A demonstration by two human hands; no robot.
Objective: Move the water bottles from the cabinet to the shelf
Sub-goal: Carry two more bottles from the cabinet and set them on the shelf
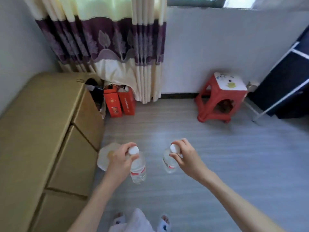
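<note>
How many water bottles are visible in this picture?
2. One bottle hangs from the left hand, the other bottle from the right hand. More may be out of view.

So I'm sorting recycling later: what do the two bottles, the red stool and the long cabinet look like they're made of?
Both bottles, in the left hand and right hand, look like clear thin plastic: see-through walls, white caps, red labels. The red stool looks like moulded glossy plastic. The cabinet has a matte tan surface, possibly laminated board; hard to tell.
</note>
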